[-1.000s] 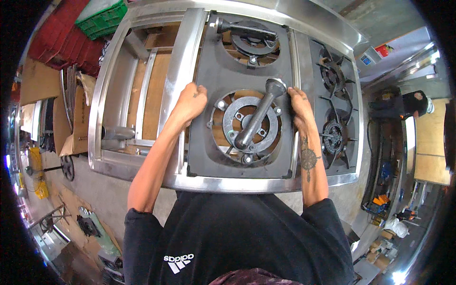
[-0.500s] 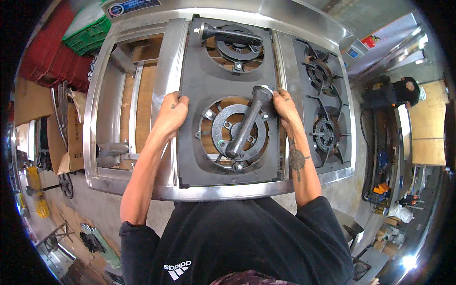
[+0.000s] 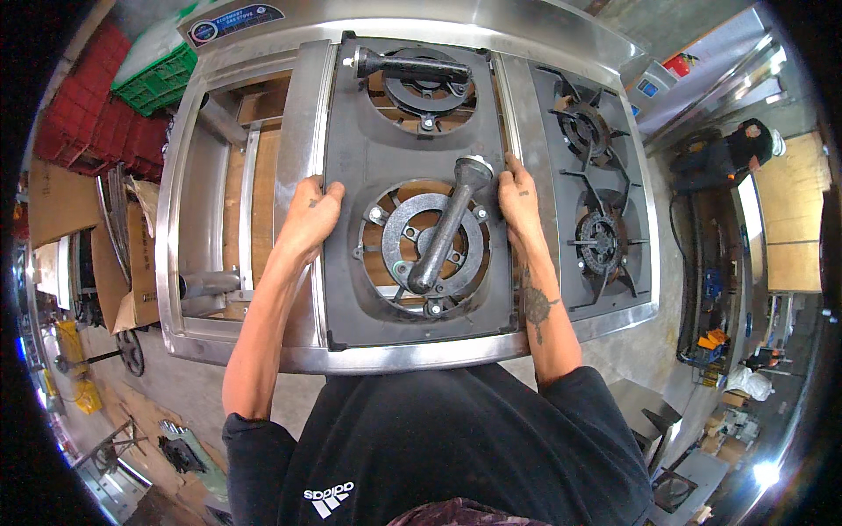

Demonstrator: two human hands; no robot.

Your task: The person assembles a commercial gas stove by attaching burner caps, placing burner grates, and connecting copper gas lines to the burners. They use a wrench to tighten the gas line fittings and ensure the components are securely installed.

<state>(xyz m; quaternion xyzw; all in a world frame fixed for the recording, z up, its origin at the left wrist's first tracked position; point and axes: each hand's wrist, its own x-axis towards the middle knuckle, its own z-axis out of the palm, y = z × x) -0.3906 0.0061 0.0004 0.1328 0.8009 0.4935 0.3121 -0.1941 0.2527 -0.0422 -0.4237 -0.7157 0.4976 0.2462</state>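
The left hand (image 3: pixel 310 216) and right hand (image 3: pixel 517 205) curl onto opposite long edges of one black panel (image 3: pixel 381 162), in the middle bay of a steel stove frame (image 3: pixel 301 131). It looks heavy and stiff (fingertips are hidden), best held by those edges. It carries two ring burners (image 3: pixel 393 232) and two black pipes (image 3: pixel 445 235). Farther off sits one green crate (image 3: pixel 156 81).
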